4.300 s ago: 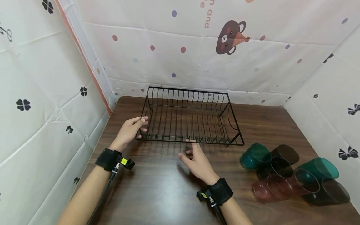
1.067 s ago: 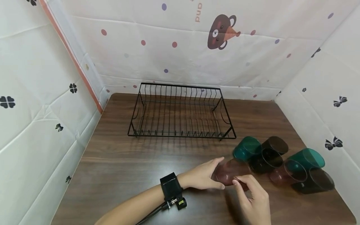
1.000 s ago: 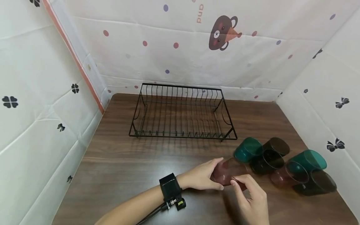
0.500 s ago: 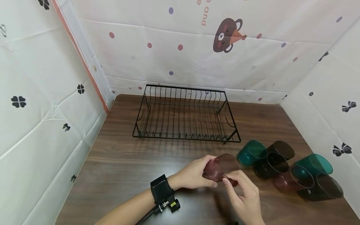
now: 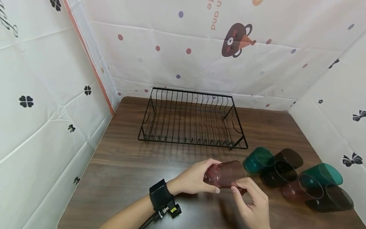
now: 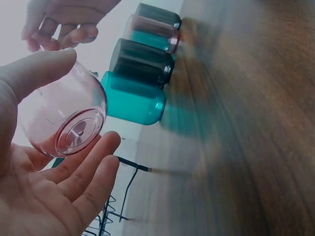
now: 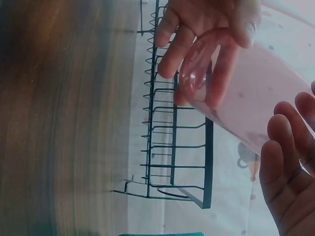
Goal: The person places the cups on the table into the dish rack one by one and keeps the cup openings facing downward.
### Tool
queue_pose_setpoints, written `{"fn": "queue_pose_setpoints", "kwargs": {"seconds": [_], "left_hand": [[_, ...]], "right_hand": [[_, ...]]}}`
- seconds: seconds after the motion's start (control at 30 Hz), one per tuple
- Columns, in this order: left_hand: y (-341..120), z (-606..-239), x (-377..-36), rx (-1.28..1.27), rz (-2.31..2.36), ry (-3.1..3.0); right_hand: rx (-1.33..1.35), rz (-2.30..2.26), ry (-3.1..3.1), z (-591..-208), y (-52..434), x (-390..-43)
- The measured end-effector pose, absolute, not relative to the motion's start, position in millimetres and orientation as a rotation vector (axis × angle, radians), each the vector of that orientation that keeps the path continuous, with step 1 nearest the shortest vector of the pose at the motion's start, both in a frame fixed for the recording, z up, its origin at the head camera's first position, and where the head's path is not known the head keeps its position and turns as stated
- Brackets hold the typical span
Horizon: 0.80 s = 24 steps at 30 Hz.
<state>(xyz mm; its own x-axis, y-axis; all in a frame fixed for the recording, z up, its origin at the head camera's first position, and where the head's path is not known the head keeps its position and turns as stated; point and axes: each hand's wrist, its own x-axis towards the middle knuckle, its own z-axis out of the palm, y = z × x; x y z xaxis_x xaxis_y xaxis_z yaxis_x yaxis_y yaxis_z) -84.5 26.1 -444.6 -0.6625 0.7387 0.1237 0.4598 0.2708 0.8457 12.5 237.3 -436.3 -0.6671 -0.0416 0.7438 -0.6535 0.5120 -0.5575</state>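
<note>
Black wrist strap [image 5: 159, 197] with small yellow-marked camera, cable.
</note>
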Motion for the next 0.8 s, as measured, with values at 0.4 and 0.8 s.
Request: {"fn": "queue_pose_setpoints", "kwargs": {"seconds": [0.4,0.8], "left_hand": [[13,-439,-83,1.078,1.393,2.21],[-20,-438,-77,1.006,1.439,2.251]], "right_hand": [[0.537,1.185,-2.096,-441,238,15],[0.65,1.249,-2.126,-431,217,6]]}}
